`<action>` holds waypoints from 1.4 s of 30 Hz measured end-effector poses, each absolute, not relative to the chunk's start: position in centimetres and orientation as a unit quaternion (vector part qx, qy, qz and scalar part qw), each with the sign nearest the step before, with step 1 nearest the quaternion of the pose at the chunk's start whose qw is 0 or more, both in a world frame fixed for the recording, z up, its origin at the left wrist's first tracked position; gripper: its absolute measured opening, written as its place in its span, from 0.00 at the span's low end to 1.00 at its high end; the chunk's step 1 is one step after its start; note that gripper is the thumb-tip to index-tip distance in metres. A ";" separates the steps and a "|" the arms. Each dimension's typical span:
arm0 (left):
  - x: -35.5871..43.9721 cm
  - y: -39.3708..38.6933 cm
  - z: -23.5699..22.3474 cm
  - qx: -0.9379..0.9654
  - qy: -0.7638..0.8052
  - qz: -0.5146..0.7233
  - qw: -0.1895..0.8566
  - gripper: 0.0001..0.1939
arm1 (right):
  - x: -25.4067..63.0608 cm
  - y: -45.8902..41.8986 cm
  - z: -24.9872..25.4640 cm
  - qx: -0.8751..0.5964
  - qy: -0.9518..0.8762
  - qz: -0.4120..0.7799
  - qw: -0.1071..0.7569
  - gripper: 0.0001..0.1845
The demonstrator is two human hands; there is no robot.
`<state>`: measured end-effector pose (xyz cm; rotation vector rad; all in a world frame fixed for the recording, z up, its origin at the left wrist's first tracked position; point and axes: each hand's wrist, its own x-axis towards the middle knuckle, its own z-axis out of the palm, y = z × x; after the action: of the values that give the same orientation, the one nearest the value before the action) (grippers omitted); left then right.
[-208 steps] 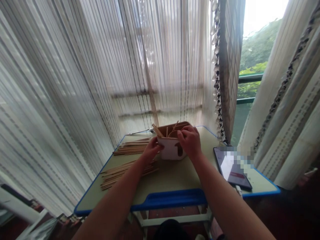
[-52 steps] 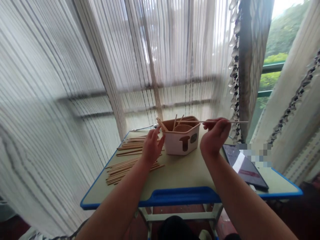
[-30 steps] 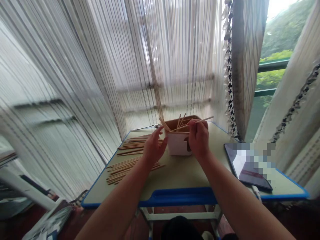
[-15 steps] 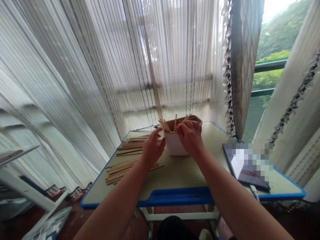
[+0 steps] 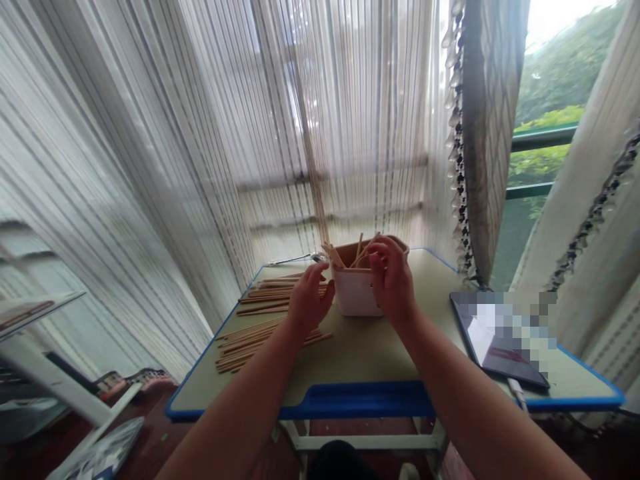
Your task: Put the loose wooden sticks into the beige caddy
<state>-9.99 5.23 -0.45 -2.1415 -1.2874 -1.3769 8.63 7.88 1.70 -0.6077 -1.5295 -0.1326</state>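
A white box with a brown inside [image 5: 357, 300] stands upright on the table. Several thin wooden sticks [image 5: 336, 257], which look like chopsticks, lean inside it with their ends above the rim. My left hand [image 5: 311, 298] is by the box's left side, fingers and thumb apart and nothing seen in them. My right hand [image 5: 394, 277] is at the box's right front corner, its fingers curved at the rim and its thumb by the front wall. Its fingers are loosely apart, with no stick plainly held. It hides that corner.
Two loose groups of sticks lie left of the box, a back group [image 5: 265, 293] and a front group [image 5: 245, 347]. A tablet [image 5: 500, 340] with a white cable [image 5: 517, 393] lies on the right. The table [image 5: 370, 353] has a blue edge; a striped curtain [image 5: 350, 133] hangs behind.
My right hand has shifted from the sticks at the box's front rim toward its right corner, and its fingers have loosened. My left hand stays beside the box. The view has moved slightly.
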 end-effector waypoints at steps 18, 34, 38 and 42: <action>-9.8 5.2 -0.4 -0.758 -0.468 -0.439 0.120 0.12 | 8.2 7.9 1.7 -0.318 -0.768 -0.136 0.538 0.20; -10.5 6.0 -1.5 -0.761 -0.634 -0.108 0.085 0.10 | 8.2 7.5 1.6 -0.364 -0.773 -0.172 0.490 0.13; -10.6 6.2 -1.7 -0.758 -0.637 -0.119 0.083 0.09 | 8.2 7.5 1.6 -0.384 -0.757 -0.185 0.495 0.13; -10.6 6.6 -1.9 -0.756 -0.633 -0.144 0.080 0.10 | 8.1 7.7 1.6 -0.393 -0.744 -0.193 0.505 0.20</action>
<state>-10.65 6.57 -1.93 -2.2614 -1.8943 -0.4307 8.15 7.72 1.57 -0.9493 -1.7949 -0.4664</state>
